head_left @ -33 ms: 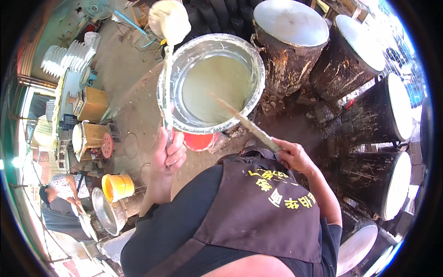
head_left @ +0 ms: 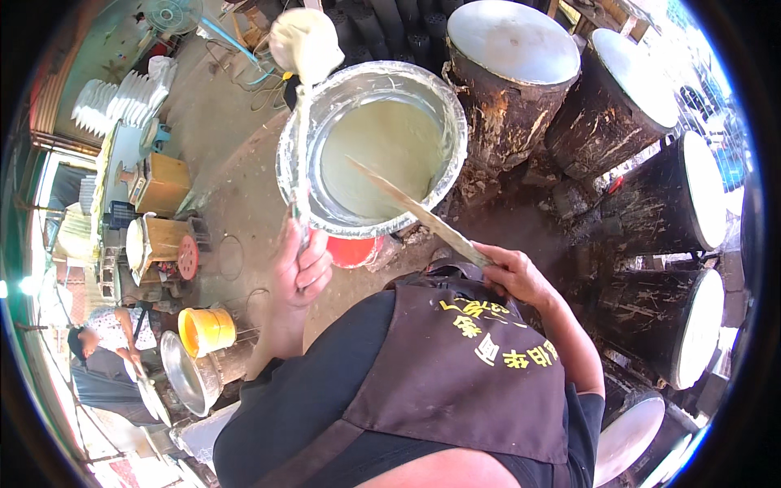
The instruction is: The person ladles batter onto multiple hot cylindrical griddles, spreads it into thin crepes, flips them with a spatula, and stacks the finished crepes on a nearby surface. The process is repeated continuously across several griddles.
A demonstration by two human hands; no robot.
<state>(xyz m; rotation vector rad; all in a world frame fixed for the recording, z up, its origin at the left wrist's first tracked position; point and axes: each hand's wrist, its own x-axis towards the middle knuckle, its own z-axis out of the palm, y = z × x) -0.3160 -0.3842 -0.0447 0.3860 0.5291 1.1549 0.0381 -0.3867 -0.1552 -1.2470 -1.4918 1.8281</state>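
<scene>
A large metal basin (head_left: 291, 175) in front of me holds pale, thick batter (head_left: 382, 150), and its rim is smeared with it. My left hand (head_left: 303, 264) is closed round the handle of a long ladle (head_left: 306, 41), raised at the basin's left side. Pale batter coats the ladle's bowl and runs along its shaft. In my right hand (head_left: 521, 276) is a flat wooden stick (head_left: 443, 229), gripped near its end. It crosses the basin's near rim, and its far tip is over or in the batter; I cannot tell which.
Several dark, stained drum-shaped stoves with pale round tops (head_left: 514, 41) curve along the right. A red bucket (head_left: 351, 250) sits below the basin. At left are a yellow bucket (head_left: 207, 329), a metal bowl (head_left: 181, 370) and another person (head_left: 122, 329). A fan (head_left: 169, 15) stands far left.
The ladle has shifted slightly right and nearer to me. The stick's tip has swung a little to the left over the basin.
</scene>
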